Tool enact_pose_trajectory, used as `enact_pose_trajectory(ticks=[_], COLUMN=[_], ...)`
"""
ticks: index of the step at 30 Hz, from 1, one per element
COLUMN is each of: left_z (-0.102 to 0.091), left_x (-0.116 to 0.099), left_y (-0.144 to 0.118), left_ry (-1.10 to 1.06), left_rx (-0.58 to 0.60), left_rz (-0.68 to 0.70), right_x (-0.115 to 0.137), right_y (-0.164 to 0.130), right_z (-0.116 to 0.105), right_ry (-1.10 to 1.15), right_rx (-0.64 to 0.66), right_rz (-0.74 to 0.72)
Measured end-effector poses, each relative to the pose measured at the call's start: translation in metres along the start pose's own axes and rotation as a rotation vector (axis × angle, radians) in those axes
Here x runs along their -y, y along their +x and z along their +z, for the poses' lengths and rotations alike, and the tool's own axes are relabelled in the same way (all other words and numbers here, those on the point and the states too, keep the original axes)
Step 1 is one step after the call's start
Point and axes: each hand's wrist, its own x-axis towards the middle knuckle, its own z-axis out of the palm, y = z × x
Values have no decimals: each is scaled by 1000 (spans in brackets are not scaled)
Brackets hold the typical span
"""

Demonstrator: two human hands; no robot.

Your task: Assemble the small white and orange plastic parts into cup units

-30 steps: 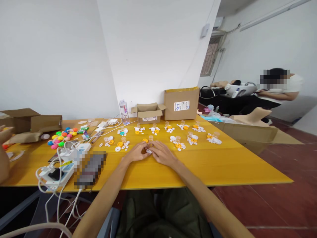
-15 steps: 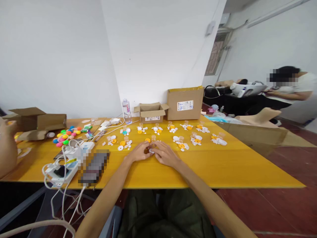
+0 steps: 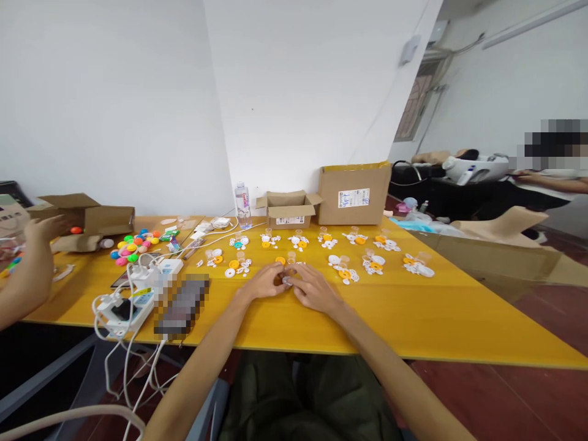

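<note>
Over the middle of the yellow table, my left hand and my right hand meet with curled fingers. Between their fingertips is a small whitish-grey part, too small to name and partly covered. Just beyond the fingers stand a clear plastic cup and an orange wheel. To the left of my left hand lies a pile with an orange ring and a white wheel. Right of my right hand is another pile, with a white disc and an orange wheel.
More part piles line the table toward a small open carton, a large box and a water bottle. At left are a power strip, cables, a phone, coloured balls and another person's hand.
The view has swung slightly left, so the scene sits further right. My hands keep nearly the same pose around the small part. At far left, another person's hand has come into view.
</note>
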Motion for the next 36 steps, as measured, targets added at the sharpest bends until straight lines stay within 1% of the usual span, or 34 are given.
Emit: enact_pose_trajectory(ticks=[8,16,20,25,36], left_z=[-2,-3,-3,-2,-5], left_x=[-1,-2,1,4,1], left_y=[0,-1,-1,-1,-2], left_ry=[-15,-3,-1,1,-2], left_rx=[4,14,14,24,30], left_rz=[32,9,14,9,6], right_x=[-1,0,-1,-1,-1], right_y=[3,3,2,3,2], right_z=[-1,-1,0,1,2], right_ry=[42,46,37,48,44], right_rx=[-21,-18,-22,-16,16], right_rz=[109,84,68,73,98])
